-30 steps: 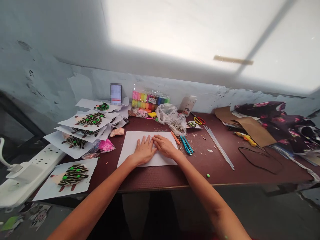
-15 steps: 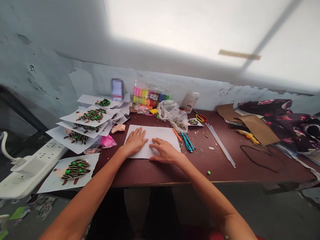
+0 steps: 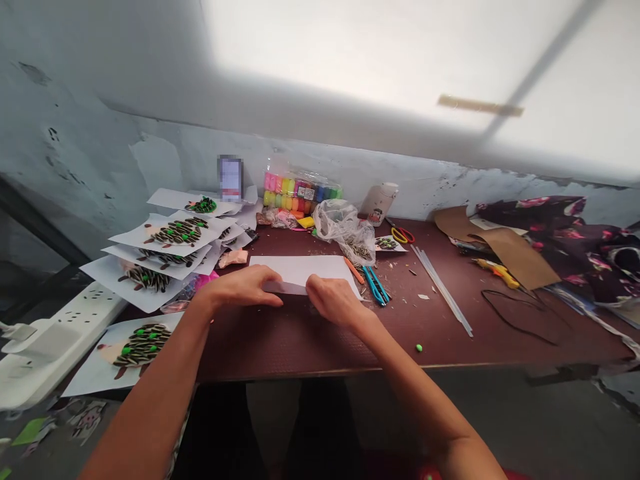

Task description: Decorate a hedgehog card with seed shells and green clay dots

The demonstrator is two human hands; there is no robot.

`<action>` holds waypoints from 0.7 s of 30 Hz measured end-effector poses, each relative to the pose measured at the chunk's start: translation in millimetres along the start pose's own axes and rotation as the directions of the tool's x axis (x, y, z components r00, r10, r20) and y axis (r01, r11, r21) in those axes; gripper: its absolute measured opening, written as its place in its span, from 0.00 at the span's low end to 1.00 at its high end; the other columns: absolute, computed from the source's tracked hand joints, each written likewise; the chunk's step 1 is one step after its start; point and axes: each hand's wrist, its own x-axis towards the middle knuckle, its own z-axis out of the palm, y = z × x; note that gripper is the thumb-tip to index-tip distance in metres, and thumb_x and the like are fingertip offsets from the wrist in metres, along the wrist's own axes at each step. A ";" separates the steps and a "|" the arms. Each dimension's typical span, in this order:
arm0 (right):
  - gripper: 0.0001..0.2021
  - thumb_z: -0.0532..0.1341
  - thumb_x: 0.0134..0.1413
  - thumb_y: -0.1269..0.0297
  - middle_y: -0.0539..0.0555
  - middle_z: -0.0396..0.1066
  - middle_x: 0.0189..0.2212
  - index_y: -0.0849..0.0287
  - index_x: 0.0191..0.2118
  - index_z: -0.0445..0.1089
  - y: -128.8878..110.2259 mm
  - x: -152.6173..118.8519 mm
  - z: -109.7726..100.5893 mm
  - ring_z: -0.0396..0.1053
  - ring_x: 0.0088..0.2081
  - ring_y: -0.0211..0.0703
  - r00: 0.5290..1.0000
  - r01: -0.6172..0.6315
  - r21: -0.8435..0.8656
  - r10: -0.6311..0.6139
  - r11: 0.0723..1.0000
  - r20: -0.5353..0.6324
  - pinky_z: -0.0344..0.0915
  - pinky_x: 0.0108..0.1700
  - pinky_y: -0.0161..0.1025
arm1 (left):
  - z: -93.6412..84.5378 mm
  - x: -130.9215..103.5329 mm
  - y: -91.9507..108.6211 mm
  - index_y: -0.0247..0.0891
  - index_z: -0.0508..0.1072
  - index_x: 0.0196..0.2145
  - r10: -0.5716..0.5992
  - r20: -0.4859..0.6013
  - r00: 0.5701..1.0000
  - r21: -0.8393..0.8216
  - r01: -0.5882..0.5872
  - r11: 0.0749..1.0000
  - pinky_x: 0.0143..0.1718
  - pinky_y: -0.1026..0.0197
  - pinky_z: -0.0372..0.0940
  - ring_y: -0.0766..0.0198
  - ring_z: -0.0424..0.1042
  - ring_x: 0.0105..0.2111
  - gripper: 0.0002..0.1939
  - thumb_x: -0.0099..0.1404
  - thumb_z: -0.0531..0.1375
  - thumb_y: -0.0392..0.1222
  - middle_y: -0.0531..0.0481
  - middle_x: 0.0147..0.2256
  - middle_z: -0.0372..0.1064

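A blank white sheet (image 3: 320, 269) lies on the dark red table, its near edge raised a little. At the near left part of that edge is my left hand (image 3: 250, 285), thumb and fingers apart around the paper. My right hand (image 3: 331, 299) has its fingers curled together on the near edge, pinching the sheet. Right of the paper lie an orange stick (image 3: 354, 270) and a teal cutter (image 3: 375, 285). Behind is a clear plastic bag (image 3: 345, 230) with striped seeds.
Stacked seed-hedgehog pictures (image 3: 175, 230) stand at left, above a white power strip (image 3: 65, 333). Coloured clay pots (image 3: 300, 193), a bottle (image 3: 380, 203) and scissors (image 3: 403, 235) are at the back. Clear sticks (image 3: 443, 290) and a yellow glue gun (image 3: 500, 272) lie right.
Both hands were spread flat on the sheet; now they are at its near edge, which is lifted. The right fingers have closed on it. The view has shifted slightly.
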 end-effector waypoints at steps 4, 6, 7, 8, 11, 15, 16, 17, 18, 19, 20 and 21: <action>0.19 0.68 0.55 0.58 0.58 0.77 0.45 0.60 0.50 0.72 35.4 -2.6 -14.5 0.73 0.47 0.49 0.999 0.030 0.260 -0.032 0.965 0.005 0.62 0.46 0.38 | -16.5 -7.0 -8.9 0.40 0.79 0.30 -0.131 -0.072 0.989 0.101 0.138 0.985 0.36 0.62 0.62 0.58 0.70 0.32 0.16 0.58 0.57 0.51 0.49 0.26 0.72; 0.23 0.71 0.48 0.61 0.57 0.76 0.47 0.59 0.51 0.73 61.0 -6.3 -15.7 0.72 0.47 0.48 0.999 -0.031 0.370 0.034 0.929 -0.001 0.64 0.47 0.39 | -22.8 -7.3 -11.1 0.40 0.79 0.29 -0.159 -0.091 0.983 0.119 0.169 0.978 0.37 0.61 0.63 0.57 0.70 0.33 0.15 0.58 0.56 0.50 0.49 0.26 0.72; 0.22 0.70 0.48 0.62 0.56 0.76 0.45 0.59 0.51 0.74 73.3 -7.8 -13.9 0.72 0.45 0.47 0.998 -0.055 0.427 0.057 0.903 0.008 0.65 0.47 0.40 | -25.4 -7.1 -11.6 0.40 0.79 0.30 -0.168 -0.088 0.982 0.117 0.177 0.977 0.38 0.61 0.63 0.56 0.70 0.33 0.16 0.57 0.55 0.50 0.49 0.27 0.72; 0.19 0.68 0.48 0.63 0.55 0.77 0.42 0.60 0.48 0.75 84.4 -8.7 -10.3 0.72 0.42 0.46 0.997 -0.077 0.493 0.077 0.866 0.021 0.66 0.45 0.39 | -27.7 -6.7 -12.1 0.40 0.79 0.30 -0.175 -0.083 0.981 0.108 0.183 0.977 0.38 0.61 0.63 0.56 0.71 0.34 0.16 0.57 0.55 0.50 0.49 0.28 0.73; 0.14 0.64 0.50 0.63 0.54 0.77 0.37 0.63 0.41 0.76 105.0 -5.3 8.4 0.72 0.39 0.46 0.990 -0.130 0.703 0.136 0.699 0.049 0.67 0.44 0.40 | -31.1 -4.1 -14.3 0.40 0.79 0.34 -0.185 -0.058 0.981 0.048 0.188 0.981 0.38 0.62 0.63 0.57 0.71 0.36 0.18 0.57 0.53 0.49 0.49 0.33 0.76; 0.14 0.59 0.51 0.63 0.57 0.78 0.37 0.64 0.41 0.75 106.5 10.4 35.5 0.72 0.37 0.45 0.957 -0.136 0.823 0.287 0.552 -0.034 0.68 0.42 0.39 | -26.7 3.7 -22.6 0.39 0.79 0.36 -0.274 -0.089 0.958 0.024 0.277 0.961 0.36 0.61 0.63 0.56 0.72 0.35 0.18 0.58 0.53 0.49 0.49 0.33 0.76; 0.14 0.58 0.53 0.63 0.57 0.79 0.37 0.64 0.42 0.75 104.9 14.4 39.7 0.72 0.36 0.45 0.947 -0.154 0.823 0.320 0.547 -0.036 0.68 0.41 0.38 | -24.6 6.2 -25.0 0.38 0.78 0.35 -0.309 -0.121 0.943 0.051 0.317 0.947 0.36 0.60 0.64 0.54 0.73 0.35 0.17 0.58 0.53 0.48 0.47 0.33 0.76; 0.14 0.57 0.54 0.63 0.57 0.79 0.36 0.64 0.42 0.75 103.1 17.8 42.5 0.72 0.35 0.45 0.933 -0.181 0.803 0.357 0.567 -0.042 0.67 0.39 0.37 | -22.3 8.7 -27.1 0.38 0.78 0.34 -0.339 -0.159 0.927 0.089 0.355 0.931 0.36 0.59 0.64 0.53 0.73 0.36 0.17 0.58 0.53 0.48 0.46 0.33 0.76; 0.14 0.57 0.55 0.63 0.58 0.79 0.35 0.64 0.41 0.75 101.0 20.5 43.8 0.72 0.35 0.45 0.919 -0.217 0.765 0.392 0.607 -0.050 0.66 0.37 0.37 | -20.0 11.1 -28.6 0.37 0.78 0.34 -0.358 -0.201 0.912 0.132 0.387 0.912 0.37 0.58 0.65 0.51 0.74 0.38 0.16 0.59 0.54 0.48 0.44 0.34 0.77; 0.13 0.56 0.55 0.63 0.58 0.78 0.35 0.64 0.40 0.75 98.8 22.4 44.0 0.72 0.34 0.45 0.902 -0.263 0.703 0.427 0.661 -0.064 0.65 0.36 0.36 | -17.5 13.5 -29.3 0.37 0.78 0.35 -0.372 -0.242 0.896 0.173 0.417 0.892 0.39 0.56 0.66 0.49 0.74 0.40 0.16 0.59 0.54 0.47 0.42 0.36 0.77; 0.12 0.57 0.56 0.63 0.59 0.78 0.34 0.64 0.38 0.75 96.0 23.7 43.2 0.71 0.34 0.45 0.884 -0.314 0.621 0.459 0.719 -0.084 0.65 0.36 0.36 | -15.0 15.7 -28.8 0.36 0.78 0.38 -0.384 -0.284 0.879 0.208 0.447 0.870 0.41 0.55 0.66 0.47 0.74 0.42 0.16 0.60 0.55 0.45 0.40 0.39 0.77; 0.12 0.57 0.57 0.63 0.60 0.78 0.34 0.64 0.37 0.74 92.8 24.4 41.6 0.71 0.34 0.46 0.868 -0.365 0.525 0.485 0.769 -0.108 0.64 0.36 0.36 | -12.3 17.8 -27.2 0.36 0.78 0.41 -0.397 -0.328 0.857 0.231 0.481 0.846 0.43 0.53 0.66 0.45 0.74 0.44 0.17 0.61 0.55 0.44 0.39 0.42 0.77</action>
